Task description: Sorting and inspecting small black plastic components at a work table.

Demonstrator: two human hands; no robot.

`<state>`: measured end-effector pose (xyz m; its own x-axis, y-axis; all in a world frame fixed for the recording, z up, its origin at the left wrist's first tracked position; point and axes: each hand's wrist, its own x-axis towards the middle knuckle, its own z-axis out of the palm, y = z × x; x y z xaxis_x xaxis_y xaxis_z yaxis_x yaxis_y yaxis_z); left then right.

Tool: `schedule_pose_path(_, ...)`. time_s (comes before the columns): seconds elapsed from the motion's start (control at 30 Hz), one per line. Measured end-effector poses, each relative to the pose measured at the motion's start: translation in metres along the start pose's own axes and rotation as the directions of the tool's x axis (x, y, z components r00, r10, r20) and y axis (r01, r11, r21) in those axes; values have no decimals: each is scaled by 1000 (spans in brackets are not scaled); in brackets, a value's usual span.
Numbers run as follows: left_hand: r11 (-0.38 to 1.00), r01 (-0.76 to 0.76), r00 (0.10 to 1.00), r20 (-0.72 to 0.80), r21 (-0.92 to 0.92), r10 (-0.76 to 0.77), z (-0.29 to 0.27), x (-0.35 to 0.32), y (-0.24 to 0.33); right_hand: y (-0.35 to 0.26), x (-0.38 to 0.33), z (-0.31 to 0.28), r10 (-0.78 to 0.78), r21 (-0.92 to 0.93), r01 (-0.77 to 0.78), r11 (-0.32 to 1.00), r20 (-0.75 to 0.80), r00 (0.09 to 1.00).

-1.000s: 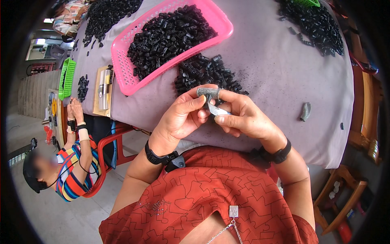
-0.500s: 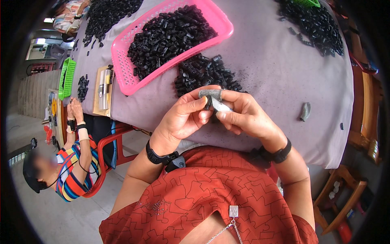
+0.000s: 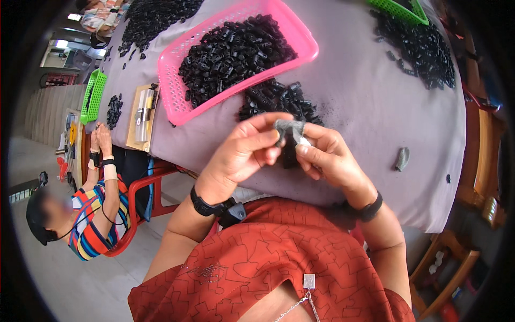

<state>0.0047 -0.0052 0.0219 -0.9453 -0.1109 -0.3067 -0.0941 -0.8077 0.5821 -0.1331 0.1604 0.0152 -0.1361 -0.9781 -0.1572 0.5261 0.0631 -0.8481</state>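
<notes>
My two hands meet above the near edge of the cloth-covered table. My left hand [image 3: 241, 150] pinches a small black plastic piece [image 3: 280, 140], partly hidden by the thumb. Closed around a small knife, my right hand [image 3: 330, 153] keeps the short grey blade [image 3: 297, 136] against or very close to that piece. A grey fabric-like finger sleeve [image 3: 289, 124] spans the fingertips of both hands; which finger wears it I cannot tell. Just beyond them lies a loose heap of black plastic pieces [image 3: 284, 102]. A pink basket [image 3: 166, 80] full of similar pieces stands behind it.
At right lies another grey sleeve-like roll [image 3: 402, 159]. Black pieces are heaped far right [image 3: 421, 53] beside a green basket [image 3: 402, 9], and far left [image 3: 155, 21]. A cardboard piece with a clear tube [image 3: 144, 115] lies left. Beyond it sits a co-worker in stripes [image 3: 102, 214].
The blade has turned from pointing up-left to a steeper angle near the sleeve. My hands stay together at nearly the same place. The view has shifted slightly, moving the table things.
</notes>
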Motion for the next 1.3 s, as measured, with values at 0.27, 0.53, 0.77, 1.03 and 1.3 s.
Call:
schedule_pose_path(0.27, 192, -361, 521, 27, 912, 853, -15, -15, 85, -2, 2, 3, -43, 94, 54, 994, -114, 993)
schedule_pose_path(0.53, 174, 201, 901, -252, 964, 354, -1, -46, 17, -1, 4, 0, -28, 56, 35, 998, -128, 991)
schedule_pose_path(0.77, -250, 134, 889, -5, 959, 458, -1, -42, -14, 2, 4, 0, -12, 25, 14, 1000, -112, 994)
schedule_pose_path(1.03, -188, 126, 863, -14, 974, 504, -11, -22, 1, -2, 3, 2, -16, 19, 18, 1000, -120, 993)
schedule_pose_path(1.3, -36, 46, 839, -19, 998, 543, -7, -20, 2, -1, 3, 1, -7, -5, 6, 1000, -115, 993)
